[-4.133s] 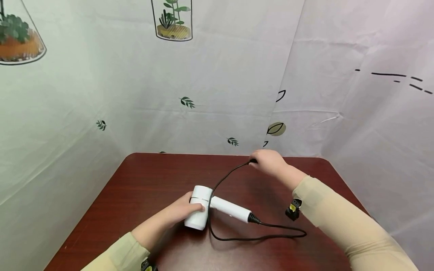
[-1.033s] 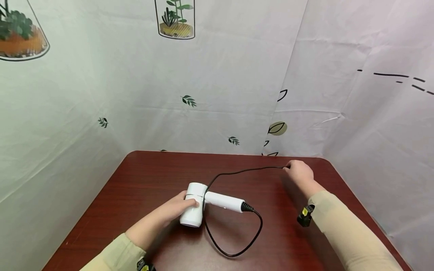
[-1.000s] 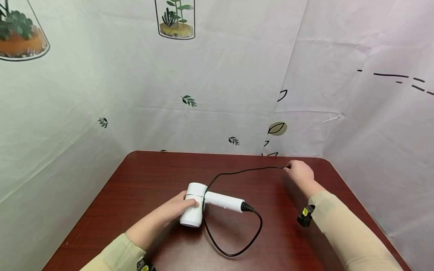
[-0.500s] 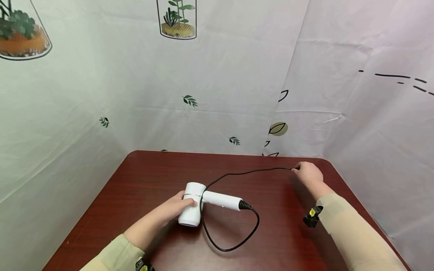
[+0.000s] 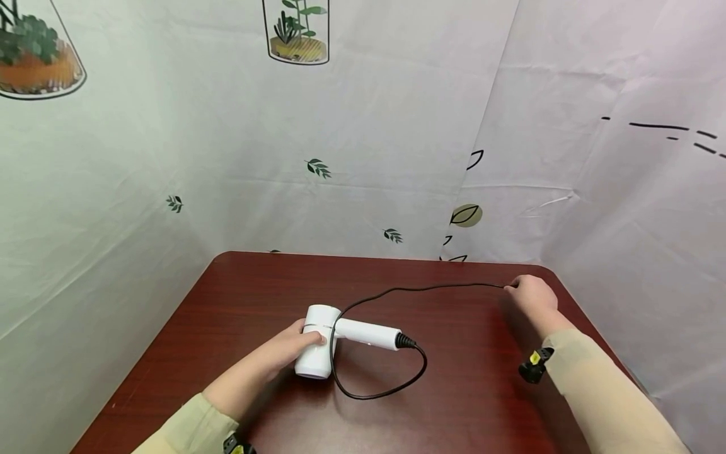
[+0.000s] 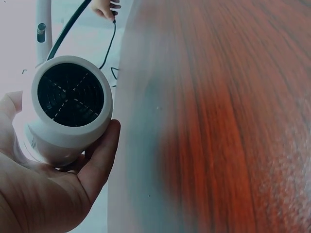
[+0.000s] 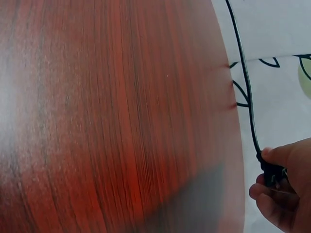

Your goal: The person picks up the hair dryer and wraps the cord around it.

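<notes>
My left hand [image 5: 286,350] grips the barrel of a white hair dryer [image 5: 313,360], with the thumb over its near side. The dryer's handle [image 5: 368,333] points right. Seen from the left wrist, its round end shows a dark grille [image 6: 71,94], fingers [image 6: 103,155] wrapped round the body. A black cord [image 5: 374,397] leaves the handle, loops toward the front, crosses the dryer where handle meets barrel, and runs right. At the far right my right hand [image 5: 535,295] pinches the cord's end; in the right wrist view a black plug [image 7: 273,174] sits between thumb and fingers.
The dark red wooden table [image 5: 272,284] has rounded far corners. White sheeting [image 5: 363,126] printed with leaves and potted plants surrounds it at the back and sides. A small black device [image 5: 535,366] is strapped on the right wrist, another [image 5: 237,445] on the left.
My right hand has carried the plug end rightward, drawing the cord out straighter and making its front loop smaller. The left hand and hair dryer have shifted slightly left in view.
</notes>
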`<action>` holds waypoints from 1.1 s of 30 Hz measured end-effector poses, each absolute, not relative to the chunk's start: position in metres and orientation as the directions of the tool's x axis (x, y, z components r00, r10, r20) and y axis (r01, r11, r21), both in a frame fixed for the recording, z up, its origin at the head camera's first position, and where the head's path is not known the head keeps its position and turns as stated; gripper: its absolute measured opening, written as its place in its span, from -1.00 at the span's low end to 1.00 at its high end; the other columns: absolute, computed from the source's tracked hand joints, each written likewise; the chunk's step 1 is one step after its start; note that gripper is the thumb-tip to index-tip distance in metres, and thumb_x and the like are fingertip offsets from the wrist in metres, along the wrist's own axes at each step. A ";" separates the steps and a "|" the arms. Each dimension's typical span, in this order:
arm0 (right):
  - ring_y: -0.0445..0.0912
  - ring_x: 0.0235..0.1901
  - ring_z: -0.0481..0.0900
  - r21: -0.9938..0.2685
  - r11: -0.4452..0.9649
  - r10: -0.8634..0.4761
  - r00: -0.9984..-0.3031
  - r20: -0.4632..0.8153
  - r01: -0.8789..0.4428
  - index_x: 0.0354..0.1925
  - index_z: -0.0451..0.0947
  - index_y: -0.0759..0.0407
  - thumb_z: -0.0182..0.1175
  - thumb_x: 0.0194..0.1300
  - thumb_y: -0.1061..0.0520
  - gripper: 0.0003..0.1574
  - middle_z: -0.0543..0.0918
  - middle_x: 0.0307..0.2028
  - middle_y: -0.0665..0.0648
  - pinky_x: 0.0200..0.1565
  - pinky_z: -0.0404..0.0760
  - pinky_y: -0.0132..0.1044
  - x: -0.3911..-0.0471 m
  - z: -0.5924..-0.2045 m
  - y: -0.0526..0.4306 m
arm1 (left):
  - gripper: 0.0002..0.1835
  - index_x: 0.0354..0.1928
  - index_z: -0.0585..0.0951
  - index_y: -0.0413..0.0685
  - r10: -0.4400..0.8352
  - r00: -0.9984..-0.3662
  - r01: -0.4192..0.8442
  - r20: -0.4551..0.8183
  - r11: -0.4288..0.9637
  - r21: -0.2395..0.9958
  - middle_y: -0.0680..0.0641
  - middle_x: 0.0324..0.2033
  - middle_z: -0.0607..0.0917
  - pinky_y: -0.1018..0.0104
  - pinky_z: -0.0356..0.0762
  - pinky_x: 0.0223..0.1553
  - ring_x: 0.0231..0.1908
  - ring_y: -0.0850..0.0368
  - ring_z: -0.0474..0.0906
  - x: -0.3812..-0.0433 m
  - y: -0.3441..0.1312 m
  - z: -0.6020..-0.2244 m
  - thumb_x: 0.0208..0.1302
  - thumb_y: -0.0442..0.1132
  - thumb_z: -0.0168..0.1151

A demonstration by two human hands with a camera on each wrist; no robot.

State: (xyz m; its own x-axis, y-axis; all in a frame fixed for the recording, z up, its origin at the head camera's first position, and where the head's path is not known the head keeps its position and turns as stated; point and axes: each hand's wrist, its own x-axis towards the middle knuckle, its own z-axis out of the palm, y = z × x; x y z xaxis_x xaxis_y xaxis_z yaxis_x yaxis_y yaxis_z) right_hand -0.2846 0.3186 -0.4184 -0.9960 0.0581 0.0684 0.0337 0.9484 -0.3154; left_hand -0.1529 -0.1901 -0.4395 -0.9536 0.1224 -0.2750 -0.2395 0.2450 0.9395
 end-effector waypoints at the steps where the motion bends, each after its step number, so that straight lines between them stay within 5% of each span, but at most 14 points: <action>1: 0.23 -0.21 0.63 -0.315 0.948 0.061 -0.996 0.068 0.036 -0.08 0.68 0.29 0.18 0.36 0.04 -0.64 0.68 -0.11 0.35 -0.37 0.57 0.05 -0.284 -0.419 0.320 | -0.34 0.30 0.26 -0.38 0.119 -0.954 -0.242 -0.277 0.247 0.939 -0.22 -0.07 0.58 0.06 0.60 -0.24 -0.21 -0.02 0.60 -0.153 -0.190 -0.440 0.19 -0.26 0.19; 33: 0.26 -0.23 0.60 -0.312 0.944 0.122 -0.992 0.022 0.109 -0.09 0.63 0.41 0.17 0.35 0.06 -0.60 0.64 -0.13 0.43 -0.35 0.55 0.05 -0.266 -0.432 0.360 | -0.32 0.33 0.21 -0.32 0.068 -0.952 -0.282 -0.297 0.168 0.945 -0.19 -0.16 0.65 0.13 0.59 -0.32 -0.26 0.04 0.62 -0.153 -0.207 -0.445 0.25 -0.16 0.13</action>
